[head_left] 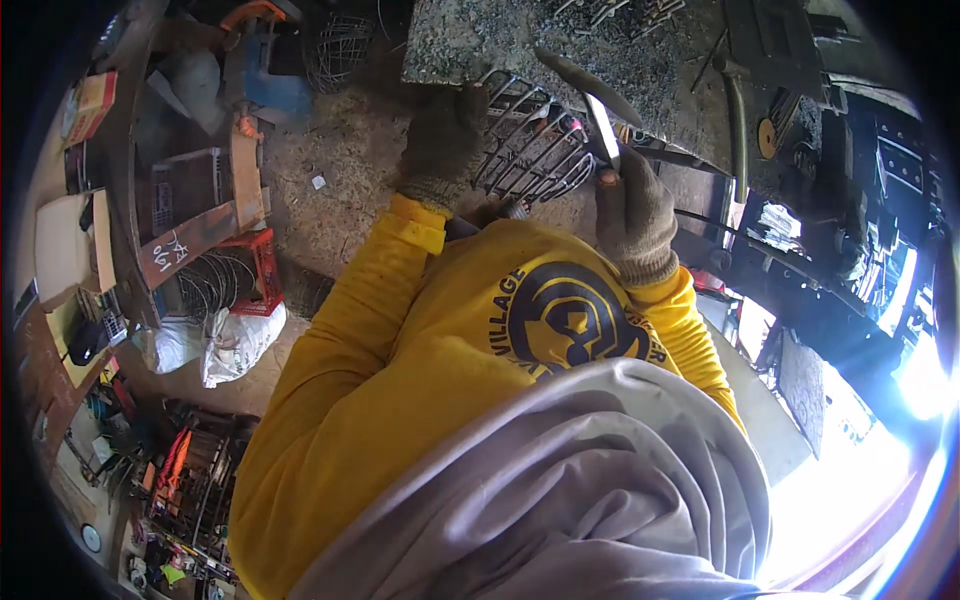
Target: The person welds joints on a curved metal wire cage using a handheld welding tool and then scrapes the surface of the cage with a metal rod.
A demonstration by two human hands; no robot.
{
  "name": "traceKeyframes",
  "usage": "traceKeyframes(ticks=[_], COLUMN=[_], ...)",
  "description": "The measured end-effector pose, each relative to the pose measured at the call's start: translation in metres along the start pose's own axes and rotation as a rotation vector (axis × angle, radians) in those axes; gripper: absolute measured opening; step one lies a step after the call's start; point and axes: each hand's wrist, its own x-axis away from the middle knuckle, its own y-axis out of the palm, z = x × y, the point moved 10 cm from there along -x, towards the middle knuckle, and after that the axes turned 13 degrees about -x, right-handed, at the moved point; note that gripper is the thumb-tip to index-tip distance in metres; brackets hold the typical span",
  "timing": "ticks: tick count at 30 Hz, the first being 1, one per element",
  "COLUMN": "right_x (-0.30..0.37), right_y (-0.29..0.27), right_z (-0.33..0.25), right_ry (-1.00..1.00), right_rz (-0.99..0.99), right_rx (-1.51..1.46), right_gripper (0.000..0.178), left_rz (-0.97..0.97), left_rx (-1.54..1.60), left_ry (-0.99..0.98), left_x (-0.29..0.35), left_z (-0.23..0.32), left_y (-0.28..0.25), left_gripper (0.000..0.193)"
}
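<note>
My left hand (442, 135), in a dark work glove, is closed at the left end of a rack of bent metal rods (530, 140). The rack lies slanted between my hands, at the near edge of a workbench (660, 60) strewn with grey grit. In a glove with a bare thumb tip, my right hand (637, 215) is closed on a flat, bright metal strip (602, 128) that points away from me. Its lower end is hidden in my fingers. Touching or just behind the strip is a dark, curved, blade-like piece (585, 82); I cannot tell whether they are joined.
A hammer (737, 120) lies at the bench's right side. Small metal pieces (620, 12) sit at the back. On the left are a blue machine part (275, 85), a red crate (262, 270) and a white sack (240, 345). Bright light enters at lower right.
</note>
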Motion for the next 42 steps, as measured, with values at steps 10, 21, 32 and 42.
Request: traceKeyframes(ticks=[10,21,32,42], right_x=[0.009,0.009,0.01,0.008], right_y=[0.011,0.015,0.024,0.017], right_z=[0.023,0.02,0.033,0.016], right_ry=[0.115,0.036,0.026,-0.055], right_rz=[-0.019,0.019,-0.028,0.028], right_rx=[0.05,0.095,0.196,0.166], right_gripper=[0.024,0.022,0.022,0.027], left_rz=[-0.169,-0.207,-0.007,-0.154], left_rx=[0.235,0.183,0.18,0.288], left_ry=[-0.098,-0.071,-0.05,-0.002], left_x=[-0.002,-0.003,0.0,-0.008], left_z=[-0.002,0.001,-0.012,-0.005], left_y=[0.001,-0.006,0.013,0.025], left_gripper=[0.069,0.056,0.053,0.056])
